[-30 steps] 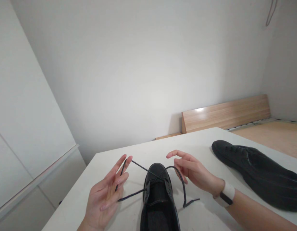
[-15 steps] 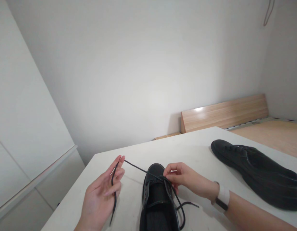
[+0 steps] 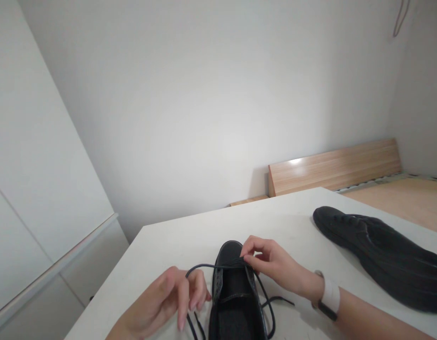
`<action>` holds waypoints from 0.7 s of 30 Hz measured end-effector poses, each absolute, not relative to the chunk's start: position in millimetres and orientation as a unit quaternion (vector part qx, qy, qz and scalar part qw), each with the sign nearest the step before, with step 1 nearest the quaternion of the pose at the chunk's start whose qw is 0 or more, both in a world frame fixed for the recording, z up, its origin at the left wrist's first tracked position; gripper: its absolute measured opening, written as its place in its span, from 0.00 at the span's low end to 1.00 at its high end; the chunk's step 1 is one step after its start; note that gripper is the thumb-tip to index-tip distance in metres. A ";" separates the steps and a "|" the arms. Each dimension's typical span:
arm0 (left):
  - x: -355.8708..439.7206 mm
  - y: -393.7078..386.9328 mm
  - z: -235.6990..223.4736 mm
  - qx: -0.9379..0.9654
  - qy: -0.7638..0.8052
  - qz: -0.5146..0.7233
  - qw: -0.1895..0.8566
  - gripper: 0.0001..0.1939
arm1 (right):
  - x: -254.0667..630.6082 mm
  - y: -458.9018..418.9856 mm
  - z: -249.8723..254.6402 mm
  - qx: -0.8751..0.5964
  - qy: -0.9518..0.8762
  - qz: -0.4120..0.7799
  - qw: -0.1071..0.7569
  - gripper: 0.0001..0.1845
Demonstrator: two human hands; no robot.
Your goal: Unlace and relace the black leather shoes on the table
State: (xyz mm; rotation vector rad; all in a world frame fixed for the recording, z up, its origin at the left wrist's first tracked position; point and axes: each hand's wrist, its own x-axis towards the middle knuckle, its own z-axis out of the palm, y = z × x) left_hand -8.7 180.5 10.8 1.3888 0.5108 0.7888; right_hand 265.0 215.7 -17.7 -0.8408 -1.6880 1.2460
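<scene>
1. A broad white tabletop (image 3: 190, 231) fills the lower part of the view.
2. A second black leather shoe (image 3: 377, 255) lies on its side at the table's right, well apart from both hands.
3. A black leather lace-up shoe (image 3: 236, 288) sits at the near edge, toe pointing away — between the two hands.
4. The left hand (image 3: 165, 304) is just left of that shoe, fingers curled down around one strand of the thin black shoelace (image 3: 200, 268).
5. The right hand (image 3: 275, 264), wearing a white wristband (image 3: 328, 297), pinches the lace over the shoe's front — thumb and forefinger closed on it.
6. Loose lace trails to the shoe's right.
</scene>
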 end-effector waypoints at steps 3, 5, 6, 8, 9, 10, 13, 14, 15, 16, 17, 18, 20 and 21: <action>0.6 189.6 5.0 0.588 0.284 0.413 0.635 0.33 | 260.9 210.8 -16.4 -0.340 -0.695 0.436 0.461 0.17; 6.2 196.2 -3.4 0.560 0.326 0.456 0.610 0.32 | 258.9 206.9 -14.3 -0.343 -0.702 0.403 0.477 0.17; 8.9 198.9 -8.1 0.546 0.344 0.474 0.599 0.31 | 258.4 205.2 -13.1 -0.344 -0.700 0.394 0.487 0.16; 14.6 202.4 -17.0 0.511 0.371 0.502 0.591 0.27 | 258.3 203.2 -10.9 -0.339 -0.687 0.390 0.511 0.15; 17.8 202.9 -20.8 0.488 0.381 0.513 0.595 0.25 | 258.8 202.9 -10.1 -0.331 -0.676 0.398 0.525 0.14; 21.3 202.5 -24.0 0.464 0.388 0.521 0.602 0.22 | 259.4 202.9 -9.5 -0.318 -0.661 0.417 0.536 0.13; 31.7 198.0 -30.0 0.421 0.396 0.515 0.633 0.19 | 261.1 203.8 -8.5 -0.255 -0.610 0.514 0.547 0.14; 34.6 196.0 -30.6 0.423 0.400 0.499 0.642 0.21 | 261.3 203.6 -8.0 -0.228 -0.594 0.545 0.546 0.15; 37.1 194.1 -30.6 0.435 0.405 0.479 0.646 0.22 | 261.3 202.9 -7.4 -0.199 -0.582 0.571 0.543 0.18; 39.0 192.4 -29.8 0.454 0.410 0.460 0.644 0.23 | 261.0 201.6 -6.4 -0.172 -0.574 0.591 0.539 0.20; 40.5 191.0 -28.4 0.480 0.413 0.443 0.635 0.23 | 260.4 199.9 -5.3 -0.150 -0.570 0.606 0.534 0.22; 41.4 190.1 -26.7 0.508 0.412 0.431 0.622 0.21 | 259.6 198.0 -4.2 -0.134 -0.569 0.617 0.527 0.23; 42.0 189.7 -23.3 0.560 0.402 0.424 0.588 0.18 | 257.8 194.4 -2.9 -0.119 -0.572 0.633 0.509 0.23; 41.7 190.1 -22.0 0.582 0.398 0.425 0.568 0.17 | 257.0 193.5 -3.1 -0.118 -0.574 0.636 0.502 0.22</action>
